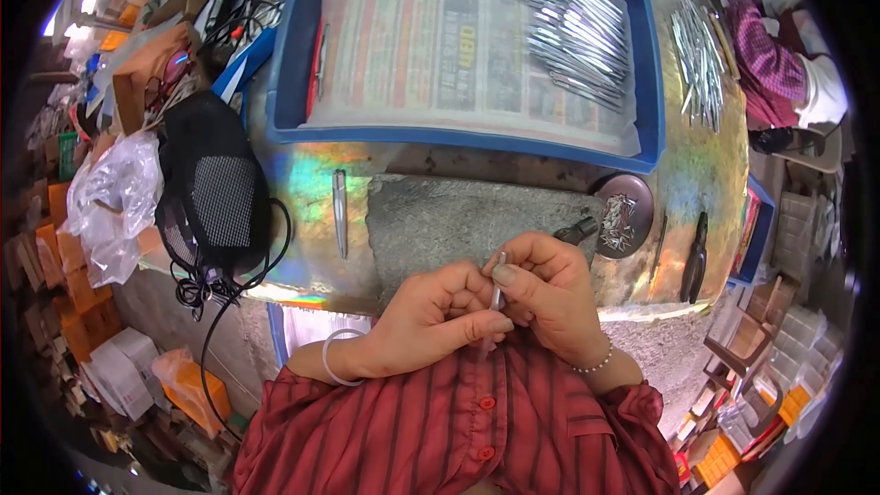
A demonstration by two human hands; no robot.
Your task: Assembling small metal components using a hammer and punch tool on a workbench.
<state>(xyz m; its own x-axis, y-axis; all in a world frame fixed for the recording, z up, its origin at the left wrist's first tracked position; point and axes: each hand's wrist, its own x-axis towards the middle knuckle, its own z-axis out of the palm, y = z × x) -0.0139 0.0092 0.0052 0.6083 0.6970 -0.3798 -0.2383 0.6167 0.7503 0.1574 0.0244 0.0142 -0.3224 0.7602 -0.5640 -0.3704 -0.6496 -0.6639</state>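
Close to my red striped shirt, my left hand (442,313) and my right hand (552,291) meet at the near edge of a grey stone slab (449,220). Pinched upright between thumbs and fingers of both is a slim silvery metal rod (496,299), its ends partly hidden. Just past my right hand are a short black cylinder (576,230) and a round brown dish (639,191) of small metal pins (618,223). A slim silver tool (340,214), perhaps tweezers, lies left of the slab.
Beyond the slab stands a blue tray (440,136) lined with printed paper, with many silver rods (582,32) inside. More rods (699,60) lie to its right. Black pliers (697,258) rest at right; a black mesh-covered object (220,192) with cable sits left. A co-worker's sleeve (765,60) shows far right.
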